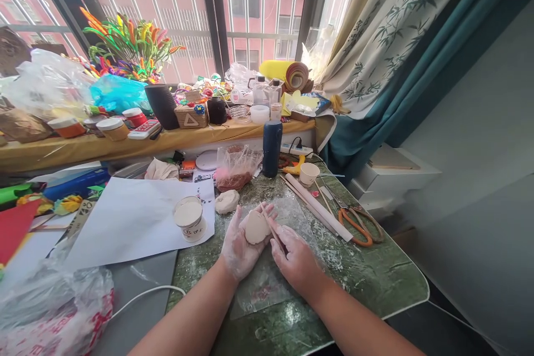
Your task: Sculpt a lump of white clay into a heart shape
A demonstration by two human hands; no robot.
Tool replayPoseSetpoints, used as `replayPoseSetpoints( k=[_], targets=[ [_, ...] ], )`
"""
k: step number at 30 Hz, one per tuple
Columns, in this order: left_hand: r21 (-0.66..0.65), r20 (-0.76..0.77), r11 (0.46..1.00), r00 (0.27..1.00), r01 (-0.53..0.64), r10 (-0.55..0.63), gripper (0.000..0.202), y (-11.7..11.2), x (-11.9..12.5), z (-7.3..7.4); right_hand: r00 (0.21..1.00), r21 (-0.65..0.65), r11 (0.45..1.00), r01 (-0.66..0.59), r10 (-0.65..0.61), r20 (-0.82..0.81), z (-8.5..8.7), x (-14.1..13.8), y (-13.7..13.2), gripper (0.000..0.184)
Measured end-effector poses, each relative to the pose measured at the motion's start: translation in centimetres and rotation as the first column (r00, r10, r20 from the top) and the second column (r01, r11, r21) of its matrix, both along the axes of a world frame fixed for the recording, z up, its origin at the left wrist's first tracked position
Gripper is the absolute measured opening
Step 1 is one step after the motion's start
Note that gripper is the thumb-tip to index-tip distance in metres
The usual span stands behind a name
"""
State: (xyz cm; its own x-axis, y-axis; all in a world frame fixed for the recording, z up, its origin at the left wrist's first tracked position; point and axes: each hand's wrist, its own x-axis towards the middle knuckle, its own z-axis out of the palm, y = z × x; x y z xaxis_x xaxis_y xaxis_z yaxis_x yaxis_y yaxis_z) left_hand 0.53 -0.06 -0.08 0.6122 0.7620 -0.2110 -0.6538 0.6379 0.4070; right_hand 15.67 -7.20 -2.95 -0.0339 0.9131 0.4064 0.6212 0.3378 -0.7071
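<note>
A flat, roundish piece of pale dough (pixel 256 227) with an uneven edge rests in my left hand (pixel 237 253), which is turned palm up beneath it. My right hand (pixel 298 260) grips a thin wooden stick (pixel 267 216), its upper end lying along the right edge of the dough. White powder coats both hands. Below them a clear plastic sheet (pixel 254 303) lies on the green marbled table (pixel 367 283). Just beyond my left hand is a lump of similar dough (pixel 227 201).
A paper cup of white powder (pixel 188 214) stands on white paper (pixel 125 222) to the left. On the right lie a pale rolling pin (pixel 319 208) and orange-handled scissors (pixel 354 228). Farther back are a dark blue bottle (pixel 272 149), a bag of reddish material (pixel 236 172) and another paper cup (pixel 309 174).
</note>
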Motion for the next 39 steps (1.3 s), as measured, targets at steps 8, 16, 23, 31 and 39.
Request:
replayPoseSetpoints(
  k=[8,16,23,31,39],
  targets=[
    [-0.025,0.06,1.0,0.998,0.003,-0.002,0.069,-0.37,0.2,0.94,0.993,0.016,1.0,-0.01,0.008,0.117,-0.4,-0.56,-0.36,0.062],
    [0.006,0.073,1.0,0.997,0.017,-0.018,0.068,-0.33,0.28,0.49,0.986,0.012,0.999,-0.039,0.036,0.16,-0.48,-0.53,-0.48,0.065],
    [0.018,0.064,0.999,0.998,0.029,-0.03,0.067,-0.36,0.26,0.42,0.981,0.004,0.999,-0.04,0.039,0.192,0.06,-0.8,-0.62,0.067],
    [0.01,0.02,1.0,1.0,0.003,-0.003,0.068,-0.63,0.61,0.89,0.986,-0.021,0.998,-0.066,0.069,0.149,0.19,-0.72,-0.42,0.074],
    [0.026,0.026,0.999,0.999,0.021,-0.022,0.068,-0.45,0.56,0.25,0.992,-0.045,0.999,-0.029,0.035,0.12,0.12,-0.84,-0.48,0.078]
  ],
)
